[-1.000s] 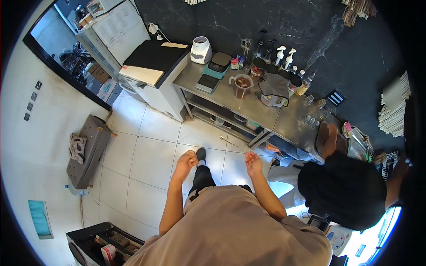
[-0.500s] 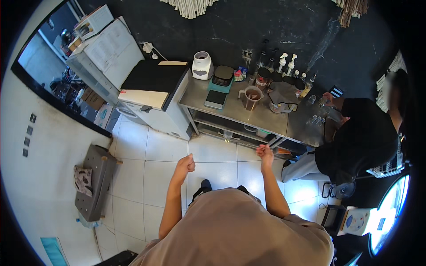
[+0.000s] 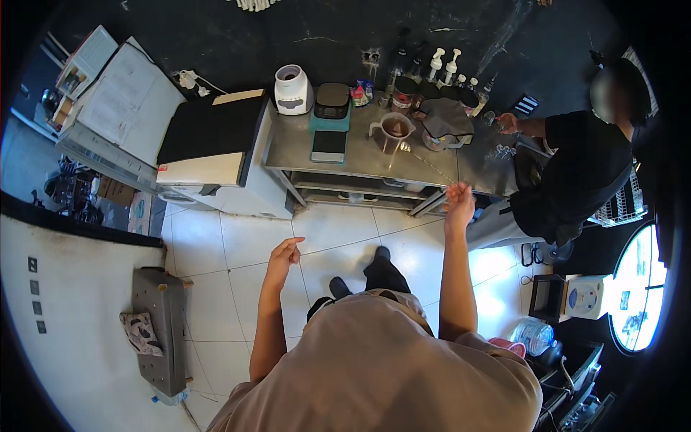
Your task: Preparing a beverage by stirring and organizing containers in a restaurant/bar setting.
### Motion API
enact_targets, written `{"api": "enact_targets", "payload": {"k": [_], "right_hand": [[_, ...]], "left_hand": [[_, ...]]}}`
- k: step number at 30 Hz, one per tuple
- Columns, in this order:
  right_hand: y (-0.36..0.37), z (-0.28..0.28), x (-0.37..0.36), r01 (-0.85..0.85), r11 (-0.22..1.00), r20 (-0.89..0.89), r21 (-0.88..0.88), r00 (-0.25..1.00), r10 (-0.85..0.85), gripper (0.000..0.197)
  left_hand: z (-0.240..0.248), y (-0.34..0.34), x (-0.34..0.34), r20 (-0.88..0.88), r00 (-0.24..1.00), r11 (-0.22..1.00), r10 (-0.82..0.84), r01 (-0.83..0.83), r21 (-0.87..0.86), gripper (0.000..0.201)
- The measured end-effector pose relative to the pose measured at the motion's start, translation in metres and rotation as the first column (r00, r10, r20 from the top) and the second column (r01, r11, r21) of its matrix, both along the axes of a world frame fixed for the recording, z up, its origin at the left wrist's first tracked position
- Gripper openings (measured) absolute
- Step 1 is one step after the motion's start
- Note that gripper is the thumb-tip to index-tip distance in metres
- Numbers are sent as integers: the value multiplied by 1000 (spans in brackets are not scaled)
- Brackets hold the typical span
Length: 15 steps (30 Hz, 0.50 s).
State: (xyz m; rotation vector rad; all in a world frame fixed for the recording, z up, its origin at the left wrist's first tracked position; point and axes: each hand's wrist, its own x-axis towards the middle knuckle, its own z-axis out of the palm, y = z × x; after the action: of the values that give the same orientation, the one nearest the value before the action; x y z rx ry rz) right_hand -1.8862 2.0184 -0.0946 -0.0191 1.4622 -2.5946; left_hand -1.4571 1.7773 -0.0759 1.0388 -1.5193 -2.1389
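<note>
My right hand [image 3: 461,205] is closed round the end of a long thin bar spoon [image 3: 430,165]. The spoon slants up and left over the steel counter [image 3: 421,167], its bowl beside a clear measuring jug [image 3: 392,137]. Brownish contents show inside the jug. My left hand [image 3: 283,261] hangs over the floor in front of the counter, holding nothing, with the index finger stretched out and the other fingers loosely bent. To the right of the jug stands a container [image 3: 445,126] with a dark cloth over it.
A kitchen scale [image 3: 329,146], a white blender base [image 3: 292,90] and several bottles [image 3: 444,66] stand on the counter. At the right a co-worker [image 3: 576,165] in black reaches toward glasses [image 3: 502,152]. A white chest freezer [image 3: 234,193] is left; a grey bench [image 3: 160,324] stands far left.
I have moved nearer the counter. My right hand has gone forward and right, the spoon now showing plainly. My left hand has loosened from a fist. The co-worker is more upright.
</note>
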Motion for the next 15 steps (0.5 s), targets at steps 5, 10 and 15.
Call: {"api": "enact_targets", "payload": {"k": [5, 10, 15], "right_hand": [[-48, 27, -79, 23, 951, -234, 309, 971, 53, 41], [-114, 53, -122, -26, 762, -386, 647, 851, 357, 37], [-152, 35, -155, -25, 614, -406, 789, 729, 550, 36]], "left_hand": [[-7, -14, -49, 10, 1000, 998, 25, -25, 57, 30], [10, -22, -95, -4, 999, 997, 53, -52, 48, 29], [4, -36, -141, -38, 988, 987, 150, -147, 57, 29]]}}
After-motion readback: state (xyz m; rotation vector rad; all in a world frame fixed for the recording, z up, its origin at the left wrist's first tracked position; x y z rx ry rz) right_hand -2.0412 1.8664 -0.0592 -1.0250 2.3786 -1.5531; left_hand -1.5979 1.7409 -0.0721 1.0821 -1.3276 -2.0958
